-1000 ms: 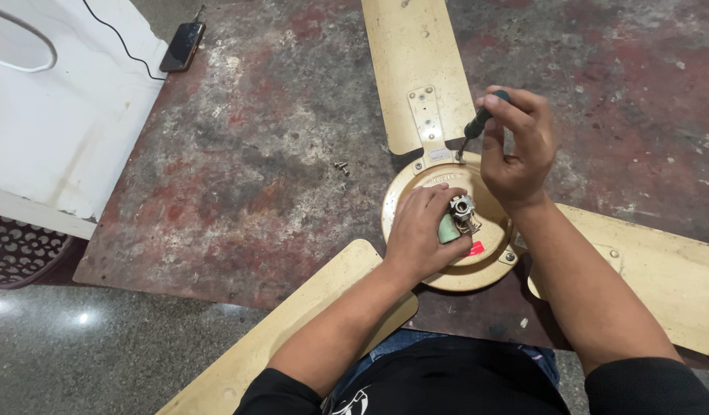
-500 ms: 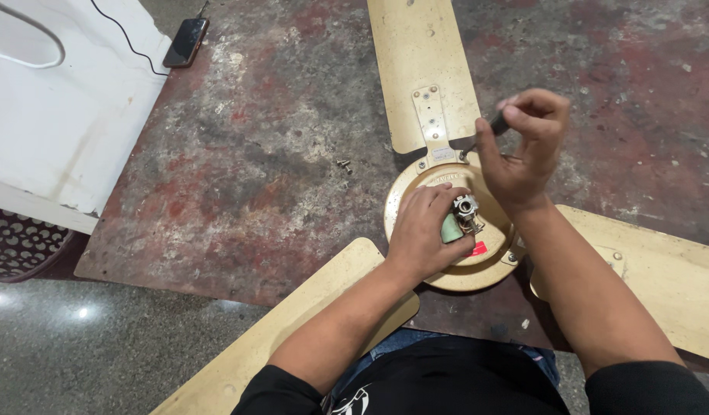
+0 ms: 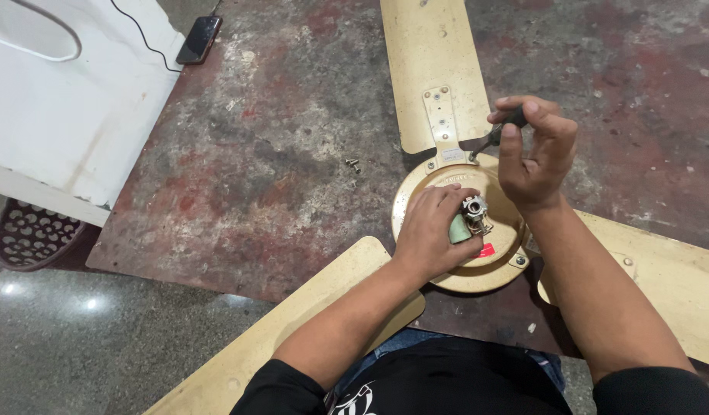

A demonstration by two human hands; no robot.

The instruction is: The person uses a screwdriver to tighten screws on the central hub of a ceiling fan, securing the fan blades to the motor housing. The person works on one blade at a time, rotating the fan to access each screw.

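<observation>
Right hand [image 3: 535, 154] pinched a black-handled screwdriver [image 3: 494, 135], shaft slanting down-left onto the blade-bracket screw at the far rim of the cream round fan motor housing [image 3: 502, 270]. Left hand [image 3: 431, 230] lay spread, pressing the housing nearer the body.

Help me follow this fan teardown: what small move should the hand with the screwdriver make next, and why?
Probably keep turning the black-handled screwdriver. The right hand holds its tip at the bracket screw where the cream metal blade meets the round cream motor housing, and the left hand steadies the housing.
</observation>
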